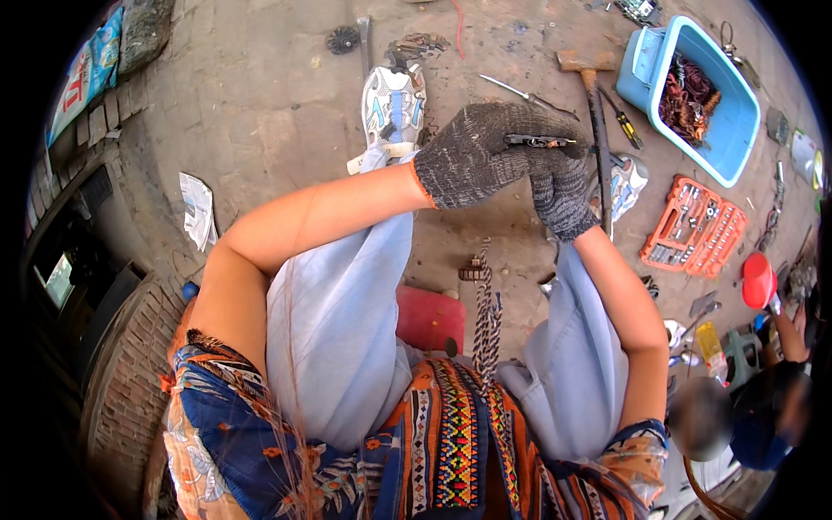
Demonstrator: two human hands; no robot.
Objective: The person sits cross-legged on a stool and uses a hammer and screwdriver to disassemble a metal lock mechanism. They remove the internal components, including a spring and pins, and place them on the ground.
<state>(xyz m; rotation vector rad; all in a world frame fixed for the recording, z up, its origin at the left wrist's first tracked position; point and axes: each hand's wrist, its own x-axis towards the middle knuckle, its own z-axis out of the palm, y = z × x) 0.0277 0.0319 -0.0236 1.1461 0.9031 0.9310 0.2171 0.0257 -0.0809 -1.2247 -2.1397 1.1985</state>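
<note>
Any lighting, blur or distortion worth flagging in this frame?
Head view: soft light on the ground, no hard shadows standing out; head view: black corners, and the brickwork at left bends strongly; head view: blurred patches hide detail at lower right; head view: left hand and right hand fairly sharp.

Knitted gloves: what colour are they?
The knitted gloves are mottled dark grey, clearest in the head view.
</note>
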